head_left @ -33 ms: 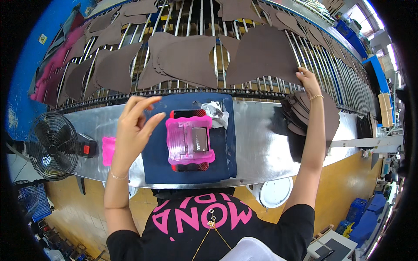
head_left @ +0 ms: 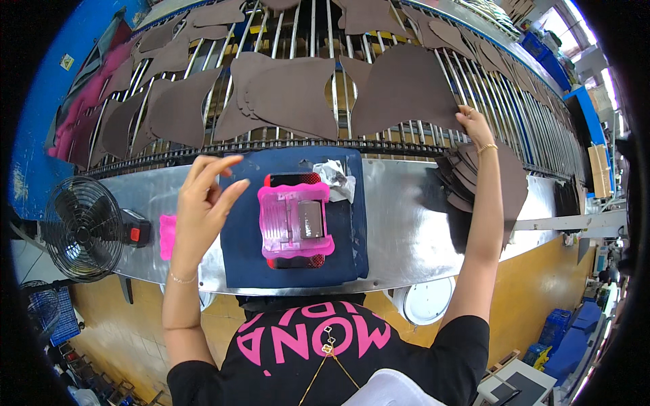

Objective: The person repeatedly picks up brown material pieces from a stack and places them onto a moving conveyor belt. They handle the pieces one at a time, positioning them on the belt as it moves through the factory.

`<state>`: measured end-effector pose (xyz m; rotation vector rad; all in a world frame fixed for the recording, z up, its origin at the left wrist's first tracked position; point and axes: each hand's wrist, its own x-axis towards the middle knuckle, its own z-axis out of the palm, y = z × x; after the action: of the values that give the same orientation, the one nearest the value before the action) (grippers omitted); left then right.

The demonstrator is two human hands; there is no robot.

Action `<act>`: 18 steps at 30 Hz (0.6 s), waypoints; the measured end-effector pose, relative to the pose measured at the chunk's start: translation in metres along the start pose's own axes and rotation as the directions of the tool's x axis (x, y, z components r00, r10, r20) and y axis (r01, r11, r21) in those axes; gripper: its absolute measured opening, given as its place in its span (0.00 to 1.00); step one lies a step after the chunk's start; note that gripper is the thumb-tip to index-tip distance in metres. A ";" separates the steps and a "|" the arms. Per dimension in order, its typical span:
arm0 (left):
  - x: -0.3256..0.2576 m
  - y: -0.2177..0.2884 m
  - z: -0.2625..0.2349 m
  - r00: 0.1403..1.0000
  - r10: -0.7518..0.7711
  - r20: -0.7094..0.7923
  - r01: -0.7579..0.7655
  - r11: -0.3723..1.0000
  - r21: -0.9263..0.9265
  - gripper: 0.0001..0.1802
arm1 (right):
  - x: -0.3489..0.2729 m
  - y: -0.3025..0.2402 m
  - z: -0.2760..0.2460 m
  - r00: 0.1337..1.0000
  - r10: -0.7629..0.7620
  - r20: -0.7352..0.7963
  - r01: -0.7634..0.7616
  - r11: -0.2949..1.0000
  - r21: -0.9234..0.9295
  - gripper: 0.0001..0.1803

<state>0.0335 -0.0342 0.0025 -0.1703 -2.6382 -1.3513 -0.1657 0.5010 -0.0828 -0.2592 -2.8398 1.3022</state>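
My right hand [head_left: 478, 127] pinches the lower right corner of a large dark brown cut sheet piece [head_left: 409, 91], which lies over the metal rods of a rack. My left hand [head_left: 204, 210] hovers by the left edge of the dark blue pad [head_left: 244, 264]. Its thumb and fingers are apart with nothing between them. On the pad sits a pink see-through plastic holder [head_left: 277, 220] with wavy edges and a grey-brown rectangular block [head_left: 311, 220] in it. A red and black piece [head_left: 298, 261] shows from under the holder, and crumpled whitish paper [head_left: 334, 179] lies beside it.
The rod rack [head_left: 342, 128] carries several brown sheet pieces [head_left: 277, 91]. On the metal table [head_left: 399, 223], more brown pieces [head_left: 497, 179] are piled at right. A black fan [head_left: 84, 229] and a pink wavy-edged piece [head_left: 167, 237] are at left. A white bucket lid [head_left: 428, 300] shows below the table.
Both hands have shifted slightly: my left hand down and left, my right hand a little left. The brown piece in my right hand has moved slightly downward.
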 end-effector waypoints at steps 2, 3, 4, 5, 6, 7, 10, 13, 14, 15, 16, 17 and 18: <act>-0.010 -0.007 -0.009 0.998 -0.051 -0.048 0.051 0.999 0.005 0.18 | 0.018 0.002 0.022 0.997 0.063 0.036 -0.062 0.998 -0.027 0.21; -0.011 -0.012 -0.012 0.997 -0.055 -0.055 0.055 0.999 -0.001 0.18 | 0.031 0.019 0.026 0.995 0.063 0.075 -0.062 0.998 -0.022 0.21; -0.013 -0.015 -0.014 0.996 -0.061 -0.062 0.061 0.998 -0.004 0.18 | 0.037 0.026 0.030 0.991 0.063 0.118 -0.062 0.998 -0.017 0.21; -0.014 -0.018 -0.015 0.996 -0.066 -0.065 0.065 0.998 -0.009 0.18 | 0.041 0.035 0.032 0.993 0.062 0.100 -0.054 0.995 -0.085 0.21; -0.013 -0.019 -0.015 0.995 -0.070 -0.070 0.070 0.998 -0.011 0.19 | 0.043 0.038 0.034 0.995 0.058 0.081 -0.045 0.987 -0.154 0.21; -0.011 -0.020 -0.014 0.995 -0.072 -0.072 0.071 0.997 -0.014 0.19 | 0.046 0.041 0.032 0.993 0.082 0.082 -0.064 0.977 -0.203 0.21; -0.011 -0.019 -0.010 0.992 -0.095 -0.081 0.094 0.995 -0.025 0.20 | 0.033 0.009 0.037 0.998 0.045 -0.043 -0.060 0.852 -0.520 0.24; -0.005 -0.017 -0.003 0.995 -0.089 -0.052 0.085 0.994 -0.069 0.21 | -0.014 -0.014 -0.001 0.945 -0.183 -0.269 0.028 0.868 -0.495 0.22; -0.004 -0.018 0.000 0.995 -0.088 -0.042 0.084 0.993 -0.087 0.21 | -0.032 -0.014 -0.015 0.914 -0.249 -0.319 0.067 0.871 -0.487 0.21; -0.003 -0.019 0.002 0.997 -0.080 -0.022 0.078 0.991 -0.107 0.22 | -0.060 -0.015 -0.032 0.890 -0.237 -0.389 0.043 0.894 -0.445 0.21; -0.001 -0.020 0.004 0.997 -0.075 -0.013 0.073 0.991 -0.114 0.22 | -0.092 -0.013 -0.047 0.859 -0.219 -0.462 0.016 0.915 -0.403 0.20; -0.002 -0.020 0.003 0.997 -0.074 -0.008 0.073 0.990 -0.121 0.22 | -0.121 -0.007 -0.059 0.835 -0.149 -0.529 -0.103 0.903 -0.417 0.20; -0.002 -0.023 0.005 0.998 -0.069 0.002 0.069 0.988 -0.139 0.22 | -0.144 0.024 -0.076 0.801 -0.126 -0.586 -0.213 0.854 -0.475 0.19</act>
<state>0.0304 -0.0434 -0.0190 -0.0959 -2.5696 -1.5578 -0.0145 0.5518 -0.0424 -0.6204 -2.5325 0.2928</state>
